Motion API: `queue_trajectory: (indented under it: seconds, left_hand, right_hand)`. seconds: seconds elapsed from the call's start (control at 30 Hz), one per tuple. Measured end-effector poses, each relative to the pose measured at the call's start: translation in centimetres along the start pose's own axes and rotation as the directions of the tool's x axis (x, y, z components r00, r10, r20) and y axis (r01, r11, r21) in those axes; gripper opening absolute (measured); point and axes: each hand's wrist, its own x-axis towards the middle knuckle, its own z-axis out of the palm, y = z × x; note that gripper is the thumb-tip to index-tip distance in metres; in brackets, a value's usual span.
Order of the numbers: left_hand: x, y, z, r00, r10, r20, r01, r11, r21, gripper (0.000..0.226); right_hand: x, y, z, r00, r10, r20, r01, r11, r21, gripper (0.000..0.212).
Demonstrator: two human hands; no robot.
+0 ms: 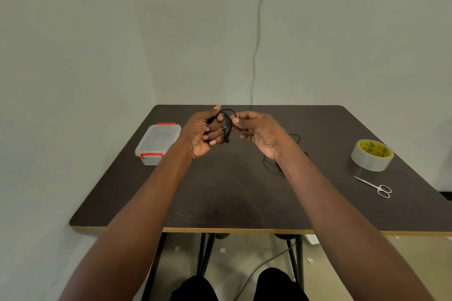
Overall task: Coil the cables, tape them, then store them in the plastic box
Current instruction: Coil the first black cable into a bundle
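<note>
Left hand (pixel 203 133) fingers curled round coiled cable (pixel 227 127); right hand (pixel 260 133) pinches strand.

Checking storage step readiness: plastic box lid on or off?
On. The clear lid sits flat on the plastic box, with both red latches at its ends. Whether the latches are clipped down, cannot tell.

Table (pixel 244 203) — box (pixel 157 143), tape (pixel 372 155), scissors (pixel 374 186)

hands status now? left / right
Left hand: closed, gripping the coiled black cable.
Right hand: closed, fingertips pinching a strand of the same cable.
</note>
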Motion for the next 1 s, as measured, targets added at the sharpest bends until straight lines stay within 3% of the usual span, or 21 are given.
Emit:
queue_trajectory:
  seconds: [0.27,0.43,0.83,1.0]
  left_hand:
    - [0.0,-0.7,0.7,0.994,0.057,-0.091,-0.053,0.997,0.053,0.040]
    - [0.0,-0.8,1.2,0.996,0.055,-0.074,-0.049,0.995,0.086,0.040]
    - [-0.2,-0.9,0.4,0.999,-0.009,0.046,0.003,0.990,0.139,0.038]
    - [-0.1,-1.1,0.1,1.000,0.019,0.009,-0.020,0.991,0.134,0.024]
  right_hand:
    - [-0.4,0.1,0.6,0.999,-0.049,0.018,0.050,0.997,-0.051,0.011]
    - [-0.2,0.7,1.3,0.989,-0.088,-0.120,0.074,0.991,-0.116,0.016]
    - [0.3,0.6,0.5,0.999,0.030,0.024,-0.030,0.999,0.013,0.028]
    - [0.3,0.8,0.7,0.999,-0.004,0.050,0.006,0.999,-0.049,0.022]
